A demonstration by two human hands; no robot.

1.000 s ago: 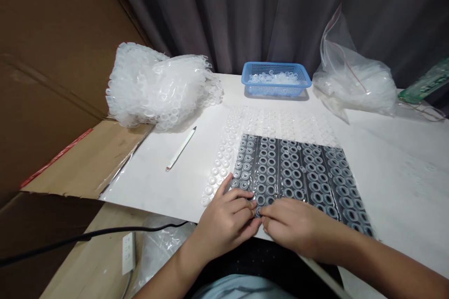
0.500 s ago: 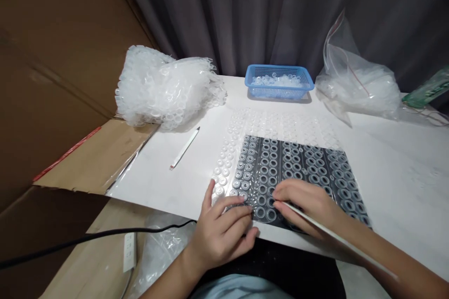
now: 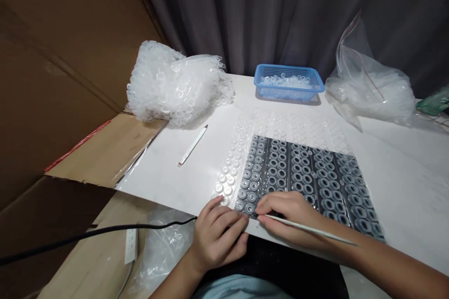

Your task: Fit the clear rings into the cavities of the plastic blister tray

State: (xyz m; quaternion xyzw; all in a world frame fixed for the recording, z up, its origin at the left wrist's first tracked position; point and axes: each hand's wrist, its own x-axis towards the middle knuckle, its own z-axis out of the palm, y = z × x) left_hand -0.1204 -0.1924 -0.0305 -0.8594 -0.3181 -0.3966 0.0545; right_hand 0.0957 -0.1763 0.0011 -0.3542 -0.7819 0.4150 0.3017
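Note:
A clear plastic sheet (image 3: 233, 156) studded with rows of round ring-like pieces lies on the white table, its near part over a black backing (image 3: 282, 191). My right hand (image 3: 291, 212) is closed in a pinch around a thin white stick (image 3: 315, 230), whose rear end slants back over the forearm. Those pinching fingertips sit at the sheet's near edge, beside the leftmost rows on the black part; the stick's tip is hidden. My left hand (image 3: 220, 233) rests open at the table's front edge, fingers slightly bent and touching the sheet's near left corner.
A white pen (image 3: 192, 145) lies left of the sheet. Behind are a heap of clear plastic strips (image 3: 175, 84), a blue basket (image 3: 289, 89) of small clear pieces and a zip bag (image 3: 375, 93). Cardboard (image 3: 94, 149) stands left; a black cable (image 3: 105, 232) crosses below the table edge.
My right hand with the stick has moved left and toward the sheet's near edge, close to my left hand. My left hand's fingers have drawn in a little. The whole view has shifted slightly.

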